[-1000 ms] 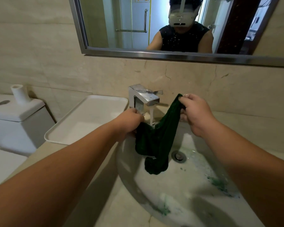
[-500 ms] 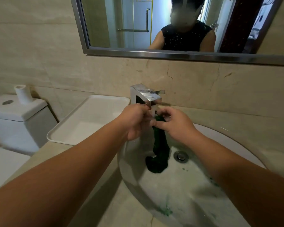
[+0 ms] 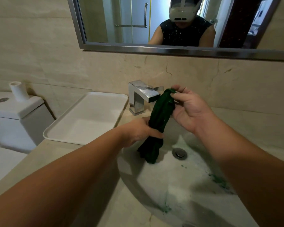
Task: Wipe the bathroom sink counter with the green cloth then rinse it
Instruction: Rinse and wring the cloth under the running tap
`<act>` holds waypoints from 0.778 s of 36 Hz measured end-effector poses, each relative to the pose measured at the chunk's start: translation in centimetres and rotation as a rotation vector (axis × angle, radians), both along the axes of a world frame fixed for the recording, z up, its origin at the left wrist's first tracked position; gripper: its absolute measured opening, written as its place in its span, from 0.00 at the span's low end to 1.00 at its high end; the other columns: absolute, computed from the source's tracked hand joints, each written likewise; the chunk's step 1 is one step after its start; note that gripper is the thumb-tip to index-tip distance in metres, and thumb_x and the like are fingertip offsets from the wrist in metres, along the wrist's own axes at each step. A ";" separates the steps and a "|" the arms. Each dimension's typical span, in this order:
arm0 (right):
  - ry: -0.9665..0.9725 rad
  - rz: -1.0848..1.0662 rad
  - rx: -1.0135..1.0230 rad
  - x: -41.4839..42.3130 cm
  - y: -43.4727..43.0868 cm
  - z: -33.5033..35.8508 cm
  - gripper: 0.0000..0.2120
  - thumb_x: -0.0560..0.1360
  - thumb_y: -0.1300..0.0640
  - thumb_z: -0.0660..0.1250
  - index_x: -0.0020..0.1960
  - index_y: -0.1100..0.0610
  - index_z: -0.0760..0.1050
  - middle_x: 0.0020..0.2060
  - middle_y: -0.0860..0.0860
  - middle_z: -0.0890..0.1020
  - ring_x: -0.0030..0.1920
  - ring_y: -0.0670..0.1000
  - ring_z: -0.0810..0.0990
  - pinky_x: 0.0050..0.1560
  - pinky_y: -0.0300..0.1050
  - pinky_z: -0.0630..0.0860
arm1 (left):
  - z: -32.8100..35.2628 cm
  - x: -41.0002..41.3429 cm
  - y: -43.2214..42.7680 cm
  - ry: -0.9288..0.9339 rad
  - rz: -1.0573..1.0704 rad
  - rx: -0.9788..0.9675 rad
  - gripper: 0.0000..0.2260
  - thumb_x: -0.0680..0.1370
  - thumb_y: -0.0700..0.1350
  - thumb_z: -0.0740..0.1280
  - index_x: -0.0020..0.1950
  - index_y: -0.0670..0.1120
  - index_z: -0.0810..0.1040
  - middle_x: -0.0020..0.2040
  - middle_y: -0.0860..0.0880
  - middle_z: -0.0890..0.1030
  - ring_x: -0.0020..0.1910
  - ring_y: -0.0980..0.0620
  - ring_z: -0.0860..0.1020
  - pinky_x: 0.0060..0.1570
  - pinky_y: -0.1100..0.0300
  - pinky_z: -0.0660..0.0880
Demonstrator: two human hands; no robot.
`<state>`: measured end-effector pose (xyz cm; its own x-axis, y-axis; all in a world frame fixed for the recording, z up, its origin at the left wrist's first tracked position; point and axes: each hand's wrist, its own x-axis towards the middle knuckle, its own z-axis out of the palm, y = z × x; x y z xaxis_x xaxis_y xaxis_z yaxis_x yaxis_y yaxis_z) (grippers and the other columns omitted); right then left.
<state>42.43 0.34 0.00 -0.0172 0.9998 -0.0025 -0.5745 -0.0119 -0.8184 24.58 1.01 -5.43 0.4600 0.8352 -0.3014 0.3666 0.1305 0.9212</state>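
Note:
The dark green cloth (image 3: 161, 115) hangs bunched into a wet rope over the white sink basin (image 3: 179, 181). My right hand (image 3: 187, 110) pinches its top end beside the chrome faucet (image 3: 143, 95). My left hand (image 3: 141, 130) grips the cloth lower down, around its middle. The cloth's loose bottom end dangles just left of the drain (image 3: 179, 152). Green streaks and foam mark the basin. I see no water running from the spout.
A white rectangular tray (image 3: 87, 118) lies on the beige counter (image 3: 59, 153) left of the faucet. A toilet tank (image 3: 15, 112) with a white roll core on it stands further left. A mirror (image 3: 170, 23) hangs on the wall above.
My hands, close together at the spout half a second ago, have separated. The right rose with the cloth's top end; the left slid down its middle, stretching it lengthwise.

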 end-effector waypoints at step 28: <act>-0.572 0.306 0.149 0.3 -3.2 -2.8 0.14 0.67 0.66 0.63 0.51 0.59 0.77 0.41 0.59 0.85 0.47 0.60 0.81 0.52 0.52 0.71 | 0.4 0.8 0.4 -0.475 0.140 -0.366 0.26 0.84 0.59 0.62 0.69 0.38 0.79 0.60 0.35 0.81 0.55 0.38 0.84 0.57 0.49 0.82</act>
<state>42.72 -2.87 -2.80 -0.3373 0.9404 0.0426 -0.0381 0.0316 -0.9988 25.36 1.41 -5.00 0.5080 0.7784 -0.3687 -0.1163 0.4862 0.8661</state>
